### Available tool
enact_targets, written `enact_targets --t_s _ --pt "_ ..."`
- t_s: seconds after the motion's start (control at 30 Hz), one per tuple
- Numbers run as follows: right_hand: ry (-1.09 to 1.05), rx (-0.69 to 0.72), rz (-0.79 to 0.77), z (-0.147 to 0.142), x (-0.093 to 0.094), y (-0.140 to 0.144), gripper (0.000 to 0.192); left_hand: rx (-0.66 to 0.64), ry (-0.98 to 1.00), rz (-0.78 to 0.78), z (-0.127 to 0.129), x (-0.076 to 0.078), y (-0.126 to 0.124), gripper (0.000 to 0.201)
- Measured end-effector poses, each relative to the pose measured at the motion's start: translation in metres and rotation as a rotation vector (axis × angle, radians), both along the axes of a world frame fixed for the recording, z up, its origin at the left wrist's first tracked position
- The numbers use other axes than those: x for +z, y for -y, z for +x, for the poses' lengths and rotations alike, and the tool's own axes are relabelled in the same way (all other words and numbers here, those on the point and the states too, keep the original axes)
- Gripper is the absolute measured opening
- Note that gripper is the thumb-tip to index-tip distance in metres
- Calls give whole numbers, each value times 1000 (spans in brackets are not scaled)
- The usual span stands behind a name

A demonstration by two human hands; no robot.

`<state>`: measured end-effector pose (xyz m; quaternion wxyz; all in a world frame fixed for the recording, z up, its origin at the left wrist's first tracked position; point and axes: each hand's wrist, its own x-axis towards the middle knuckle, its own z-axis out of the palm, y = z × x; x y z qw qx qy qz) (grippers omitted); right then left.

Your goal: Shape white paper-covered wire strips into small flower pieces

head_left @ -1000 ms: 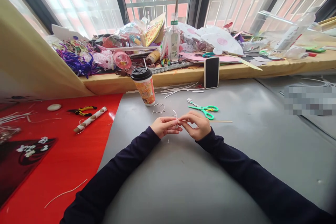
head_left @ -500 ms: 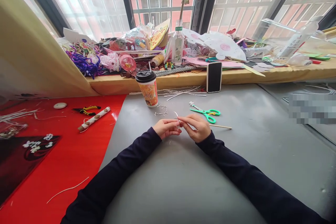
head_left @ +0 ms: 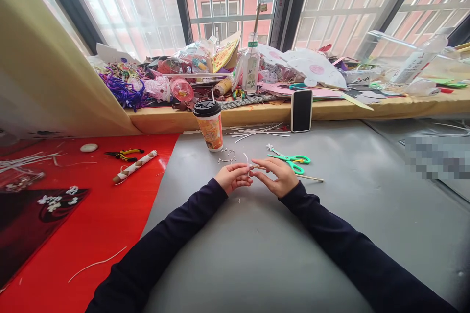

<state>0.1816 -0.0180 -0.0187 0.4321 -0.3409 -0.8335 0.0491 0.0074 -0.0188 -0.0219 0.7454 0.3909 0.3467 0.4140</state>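
Observation:
My left hand is closed in a pinch on a thin white strip, whose free end curls up above the fingertips. Close on its right, my right hand has thumb and forefinger around a thin wooden stick. The stick's far end sticks out to the right, its middle is hidden by the hand, and its tip seems to meet the white strip. Behind my right hand lie green-handled scissors beside a small white flower piece. A ring of thin white twigs lies beyond my left hand.
A lidded paper cup stands behind the hands, with white strips and an upright phone near the sill. Pliers, a wrapped roll and white flowers are at left. Craft materials crowd the windowsill.
My right fingers have spread a little and shifted off the strip's curl. The stick has slid slightly left. The whole view has shifted a little; my left hand still pinches the strip.

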Motion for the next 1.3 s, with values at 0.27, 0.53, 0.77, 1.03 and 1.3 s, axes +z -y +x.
enact_targets --t_s 0.27,0.53,0.77,1.03,1.3 --pt "166 108 -425 3 45 -28 30 -16 -25 67 1 -5 1 26" --pt "392 87 -724 -11 57 -46 42 136 -142 101 2 -7 -3 28" --pt "475 -78 -743 -17 47 -48 33 201 -149 15 3 -6 -5 31" --pt "396 -188 -785 -31 33 -48 26 236 -99 -58 5 -4 -6 18" --pt "330 -303 -721 -43 32 -40 27 288 8 -124 14 -4 -7 8"
